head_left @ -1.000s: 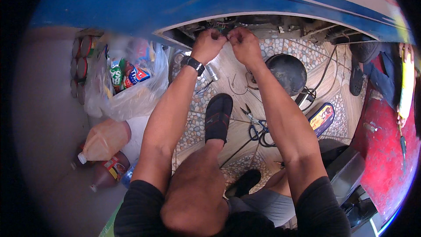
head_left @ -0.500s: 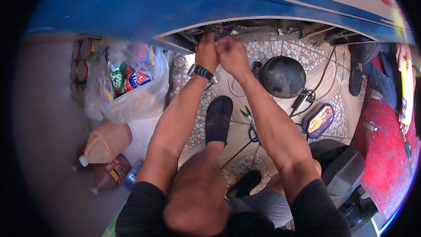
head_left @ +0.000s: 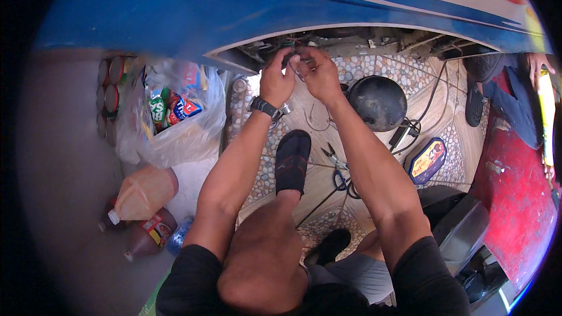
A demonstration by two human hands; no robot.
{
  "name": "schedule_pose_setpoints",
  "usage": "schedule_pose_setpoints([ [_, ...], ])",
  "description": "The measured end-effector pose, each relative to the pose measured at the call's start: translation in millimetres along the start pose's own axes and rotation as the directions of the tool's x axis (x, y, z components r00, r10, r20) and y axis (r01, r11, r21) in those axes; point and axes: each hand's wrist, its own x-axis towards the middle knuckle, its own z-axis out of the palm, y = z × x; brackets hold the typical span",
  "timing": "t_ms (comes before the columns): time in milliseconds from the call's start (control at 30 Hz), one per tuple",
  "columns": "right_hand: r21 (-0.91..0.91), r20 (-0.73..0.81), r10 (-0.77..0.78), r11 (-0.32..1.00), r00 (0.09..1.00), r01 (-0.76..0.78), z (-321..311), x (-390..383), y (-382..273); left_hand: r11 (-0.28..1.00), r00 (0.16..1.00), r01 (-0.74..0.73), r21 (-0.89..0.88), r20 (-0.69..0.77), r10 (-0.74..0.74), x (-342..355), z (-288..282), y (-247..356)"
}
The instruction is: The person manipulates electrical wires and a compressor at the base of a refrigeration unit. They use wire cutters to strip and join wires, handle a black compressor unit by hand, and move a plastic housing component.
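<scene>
My left hand (head_left: 277, 83) and my right hand (head_left: 321, 79) meet in front of the open lower bay (head_left: 351, 44) of a blue panelled cabinet (head_left: 158, 11). Between their pinched fingertips is a thin dark wire, small and partly hidden by the fingers. Thin coloured wires (head_left: 291, 43) show inside the bay just beyond my hands. A watch with a dark strap (head_left: 266, 107) is on my left wrist. On the floor, right of my right hand, sits a round black compressor (head_left: 377, 103).
Pliers (head_left: 332, 155) and scissors (head_left: 339, 180) lie between my arms. A corded black box (head_left: 401, 134) and an octagonal tub (head_left: 426, 161) are at right. Left are a plastic bag of packets (head_left: 175, 134) and bottles (head_left: 146, 193). Another person's hand (head_left: 537, 67) shows far right.
Both hands have drawn slightly back from the bay, and their fingers have spread into a pinch around the wire. At far right, the other person's hand and yellow item have shifted slightly.
</scene>
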Motion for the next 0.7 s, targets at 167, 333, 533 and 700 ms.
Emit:
schedule_pose_setpoints([
  [167, 0.080, 0.107, -0.010, 0.997, 0.994, 0.001, -5, 6, 4, 0.999, 0.984, -0.020, -0.037, 0.176, 0.026, 3, -13, -17],
  [333, 0.082, 0.116, 0.045, 0.995, 0.992, -0.055, -7, 10, 6, 0.992, 0.953, -0.027, -0.120, 0.296, 0.062, 9, -19, -26],
  [533, -0.029, 0.114, -0.016, 0.999, 0.993, 0.019, -10, 15, -8, 0.767, 0.875, 0.406, -0.496, 0.452, -0.171, 7, -19, -24],
  [700, -0.155, 0.136, -0.110, 0.979, 0.985, 0.131, -12, 21, -12, 0.907, 0.883, 0.309, -0.287, 0.441, -0.161, 11, -20, -21],
])
